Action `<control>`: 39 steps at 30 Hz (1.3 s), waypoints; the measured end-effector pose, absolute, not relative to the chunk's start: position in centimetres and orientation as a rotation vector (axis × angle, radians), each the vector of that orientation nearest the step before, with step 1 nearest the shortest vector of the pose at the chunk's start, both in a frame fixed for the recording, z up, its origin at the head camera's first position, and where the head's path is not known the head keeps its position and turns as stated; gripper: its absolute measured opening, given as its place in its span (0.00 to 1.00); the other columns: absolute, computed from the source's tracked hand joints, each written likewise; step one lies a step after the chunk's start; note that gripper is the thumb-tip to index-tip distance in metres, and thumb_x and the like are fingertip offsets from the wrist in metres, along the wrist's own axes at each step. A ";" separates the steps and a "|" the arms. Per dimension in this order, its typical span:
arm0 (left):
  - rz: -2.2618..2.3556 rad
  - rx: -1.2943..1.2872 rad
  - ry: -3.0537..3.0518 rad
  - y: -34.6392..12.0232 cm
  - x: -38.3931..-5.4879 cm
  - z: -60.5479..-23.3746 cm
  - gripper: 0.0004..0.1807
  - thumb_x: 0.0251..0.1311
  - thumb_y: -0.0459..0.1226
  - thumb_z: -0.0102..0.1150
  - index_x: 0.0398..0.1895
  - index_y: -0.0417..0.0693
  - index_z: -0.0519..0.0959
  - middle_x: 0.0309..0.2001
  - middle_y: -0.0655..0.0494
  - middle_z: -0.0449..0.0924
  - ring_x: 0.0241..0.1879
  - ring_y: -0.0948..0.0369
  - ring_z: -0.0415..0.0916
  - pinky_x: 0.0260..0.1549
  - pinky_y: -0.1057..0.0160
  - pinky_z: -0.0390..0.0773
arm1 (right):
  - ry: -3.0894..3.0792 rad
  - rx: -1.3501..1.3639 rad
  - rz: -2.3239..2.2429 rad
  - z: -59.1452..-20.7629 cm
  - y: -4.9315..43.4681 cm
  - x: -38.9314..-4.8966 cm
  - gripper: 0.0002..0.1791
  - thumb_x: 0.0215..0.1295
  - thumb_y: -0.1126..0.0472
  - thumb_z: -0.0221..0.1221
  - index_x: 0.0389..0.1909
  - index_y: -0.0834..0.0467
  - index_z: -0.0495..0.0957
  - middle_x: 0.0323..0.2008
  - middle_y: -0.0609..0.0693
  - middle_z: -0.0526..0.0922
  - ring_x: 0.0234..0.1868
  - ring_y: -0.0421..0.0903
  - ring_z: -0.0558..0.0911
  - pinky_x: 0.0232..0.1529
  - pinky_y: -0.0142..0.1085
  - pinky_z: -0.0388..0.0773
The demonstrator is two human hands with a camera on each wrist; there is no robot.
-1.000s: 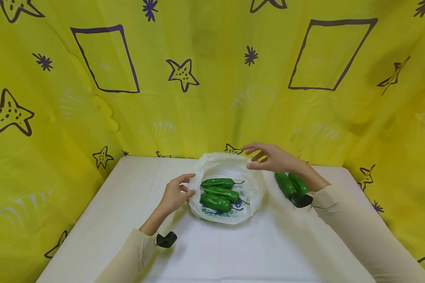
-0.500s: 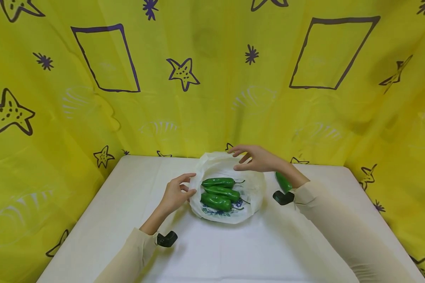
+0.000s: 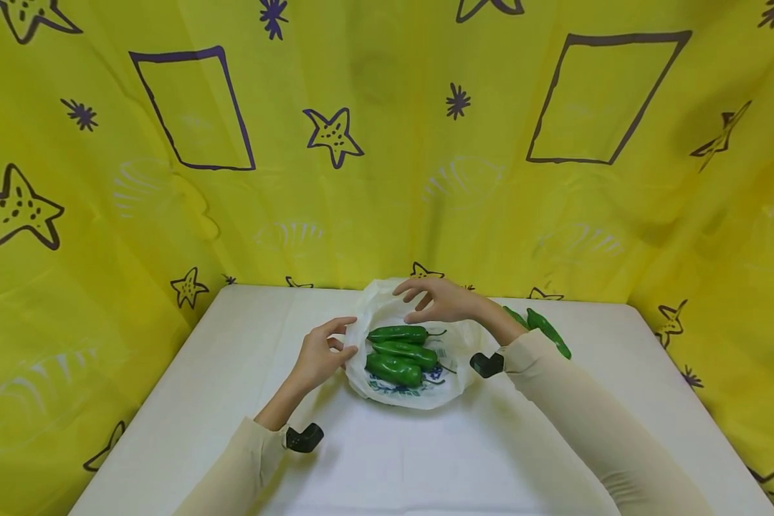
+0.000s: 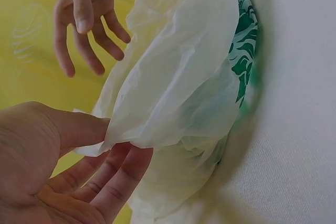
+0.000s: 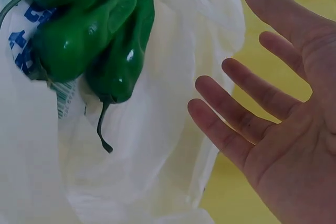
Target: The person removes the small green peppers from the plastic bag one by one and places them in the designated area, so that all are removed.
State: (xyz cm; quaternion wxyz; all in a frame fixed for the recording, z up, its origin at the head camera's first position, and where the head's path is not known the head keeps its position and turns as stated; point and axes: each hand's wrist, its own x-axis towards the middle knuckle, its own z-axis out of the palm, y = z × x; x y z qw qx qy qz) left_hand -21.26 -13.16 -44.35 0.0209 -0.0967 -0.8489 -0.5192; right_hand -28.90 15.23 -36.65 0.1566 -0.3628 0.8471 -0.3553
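Note:
A whitish plastic bag point(image 3: 461, 369) with green and blue print lies opened wide on the table. Inside it are three green peppers point(image 3: 405, 351) with thin stems, side by side. My left hand point(image 3: 316, 356) pinches the bag's left edge between thumb and fingers, as the left wrist view also shows the bag point(image 4: 173, 77) hanging from that pinch. Over the far side of the bag hovers my right hand point(image 3: 443, 299), fingers spread and slightly bent. The right wrist view shows nothing in this hand point(image 5: 299, 98), with the peppers point(image 5: 118, 66) beyond its fingertips.
Outside the bag, to its right, lie two more green peppers point(image 3: 548, 333), partly hidden by my right forearm. A white cloth covers the table point(image 3: 387, 459). Close behind and at both sides hangs a yellow curtain point(image 3: 387, 208) with star drawings.
My right hand has moved left and slightly nearer, from the bag's right edge to above its far side. The peppers in the bag and my left hand stay put.

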 end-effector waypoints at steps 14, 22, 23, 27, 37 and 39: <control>-1.631 -0.307 -2.610 -13.2 -21.4 -44.5 0.30 0.57 0.22 0.69 0.64 0.43 0.79 0.52 0.39 0.81 0.28 0.59 0.82 0.23 0.63 0.84 | 2.373 -1.000 -0.909 -39.1 12.8 -30.1 0.26 0.69 0.59 0.67 0.66 0.57 0.76 0.64 0.65 0.76 0.59 0.63 0.81 0.57 0.45 0.82; -1.625 -0.319 -2.609 -13.1 -21.4 -44.4 0.29 0.57 0.23 0.69 0.64 0.43 0.79 0.52 0.40 0.81 0.28 0.59 0.81 0.23 0.62 0.84 | 2.422 -0.976 -0.776 -40.2 12.3 -30.4 0.25 0.69 0.58 0.67 0.65 0.58 0.78 0.60 0.64 0.80 0.54 0.57 0.84 0.55 0.44 0.83; -1.625 -0.319 -2.611 -13.1 -21.3 -44.4 0.29 0.58 0.23 0.69 0.64 0.43 0.79 0.52 0.40 0.81 0.28 0.59 0.81 0.23 0.62 0.84 | 2.424 -0.962 -0.766 -40.3 12.2 -30.5 0.25 0.69 0.58 0.67 0.65 0.57 0.78 0.60 0.64 0.80 0.54 0.56 0.84 0.55 0.44 0.83; -1.628 -0.317 -2.614 -13.1 -21.2 -44.5 0.29 0.58 0.23 0.69 0.64 0.43 0.79 0.52 0.40 0.81 0.27 0.59 0.80 0.24 0.58 0.85 | 2.411 -0.949 -0.770 -41.1 12.1 -30.8 0.24 0.69 0.60 0.67 0.64 0.57 0.78 0.61 0.63 0.80 0.54 0.57 0.84 0.55 0.45 0.83; -1.618 -0.299 -2.616 -13.1 -21.2 -44.5 0.29 0.57 0.23 0.69 0.64 0.43 0.79 0.53 0.40 0.81 0.28 0.60 0.80 0.22 0.64 0.83 | 2.410 -0.980 -0.766 -42.0 12.0 -31.3 0.22 0.68 0.67 0.65 0.63 0.58 0.79 0.58 0.61 0.82 0.58 0.58 0.81 0.56 0.46 0.82; -1.616 -0.293 -2.622 -13.0 -21.2 -44.5 0.29 0.57 0.23 0.69 0.64 0.43 0.79 0.53 0.39 0.81 0.28 0.60 0.80 0.23 0.64 0.83 | 2.421 -0.986 -0.750 -42.1 12.0 -31.3 0.22 0.68 0.68 0.65 0.62 0.58 0.80 0.56 0.60 0.83 0.58 0.58 0.81 0.56 0.47 0.82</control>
